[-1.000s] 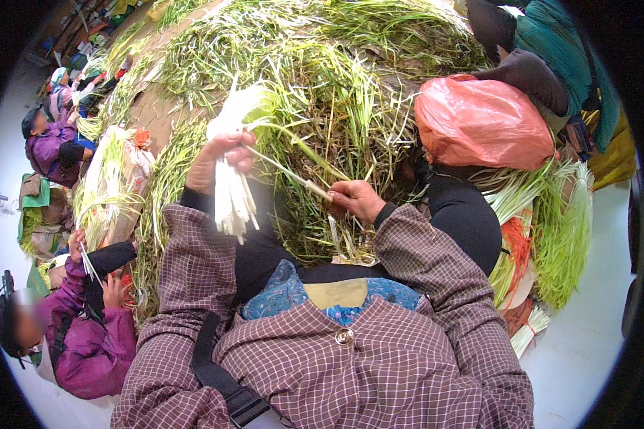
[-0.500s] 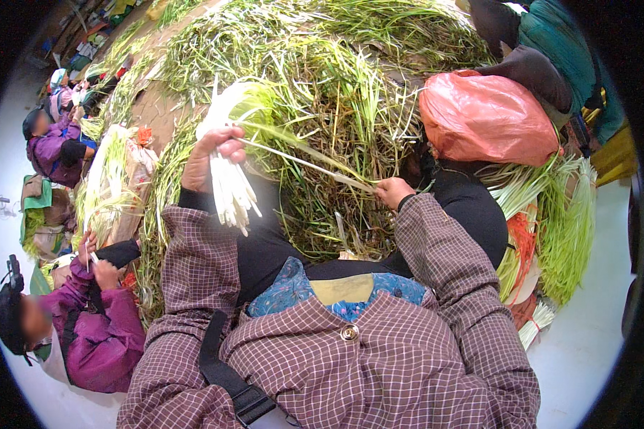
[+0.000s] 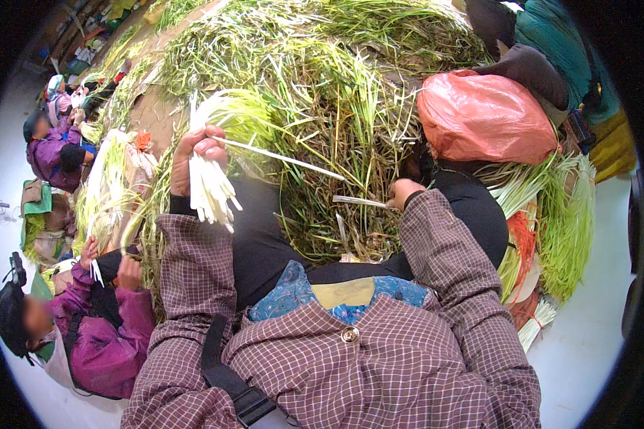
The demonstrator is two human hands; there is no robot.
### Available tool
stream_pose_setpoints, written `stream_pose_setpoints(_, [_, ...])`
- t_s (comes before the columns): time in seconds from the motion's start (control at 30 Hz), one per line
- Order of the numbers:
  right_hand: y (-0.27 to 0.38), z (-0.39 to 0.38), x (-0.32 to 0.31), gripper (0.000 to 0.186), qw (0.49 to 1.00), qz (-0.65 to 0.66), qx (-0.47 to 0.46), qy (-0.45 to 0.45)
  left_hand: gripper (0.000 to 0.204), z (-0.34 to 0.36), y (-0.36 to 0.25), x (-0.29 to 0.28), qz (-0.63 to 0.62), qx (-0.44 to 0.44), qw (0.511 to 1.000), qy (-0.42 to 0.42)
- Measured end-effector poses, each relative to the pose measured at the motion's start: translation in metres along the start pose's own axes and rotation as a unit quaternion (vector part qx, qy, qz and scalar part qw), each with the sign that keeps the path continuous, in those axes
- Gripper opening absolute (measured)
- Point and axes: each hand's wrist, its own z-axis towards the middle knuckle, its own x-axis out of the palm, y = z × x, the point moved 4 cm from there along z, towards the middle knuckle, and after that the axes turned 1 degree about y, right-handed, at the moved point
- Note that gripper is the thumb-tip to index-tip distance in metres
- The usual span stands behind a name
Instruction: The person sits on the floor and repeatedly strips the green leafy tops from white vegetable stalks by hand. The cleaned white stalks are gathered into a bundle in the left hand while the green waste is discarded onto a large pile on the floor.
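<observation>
My left hand (image 3: 200, 154) is closed around a bundle of white stalks (image 3: 213, 193) with pale yellow-green leaves fanning out above it; one long white stalk (image 3: 286, 157) juts from it to the right. My right hand (image 3: 402, 191), partly hidden by its cuff, pinches the end of a thin pale strip (image 3: 358, 201). Beneath both hands and in front of me spreads a thick heap of loose green and browned leaves (image 3: 336, 121).
A pink plastic bag (image 3: 486, 114) and bundled greens (image 3: 565, 222) lie at my right; a pale bundle (image 3: 107, 179) lies at left. Co-workers sit on the left, one in purple (image 3: 104, 336). A person in dark and teal clothing (image 3: 551, 36) is at upper right.
My right hand has moved rightward, drawing a pale strip away from the long stalk, now separate from it. My left hand and its bundle have shifted slightly left.
</observation>
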Motion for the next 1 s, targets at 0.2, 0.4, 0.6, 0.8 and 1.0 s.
stream_pose_setpoints(0.2, [0.080,-0.052,-0.090,0.029,0.858,0.355,-0.273,-0.251,0.011,0.003,0.007,-0.002,0.017,0.017,1.000,0.006])
stream_pose_setpoints(0.4, [0.152,-0.099,-0.083,0.022,0.800,0.455,-0.391,0.029,0.012,0.010,0.020,0.002,0.019,0.015,1.000,0.009])
stream_pose_setpoints(0.6, [0.154,-0.111,-0.086,0.032,0.674,0.608,-0.420,0.003,0.024,0.014,0.033,0.003,0.188,0.107,0.974,-0.062])
stream_pose_setpoints(0.8, [0.182,-0.109,-0.112,0.029,0.696,0.582,-0.410,-0.091,0.034,0.018,0.063,0.002,0.261,0.100,0.952,-0.123])
stream_pose_setpoints(1.0, [0.191,-0.107,-0.099,0.029,0.737,0.504,-0.446,-0.058,0.032,0.015,0.074,0.006,0.262,0.010,0.956,-0.130])
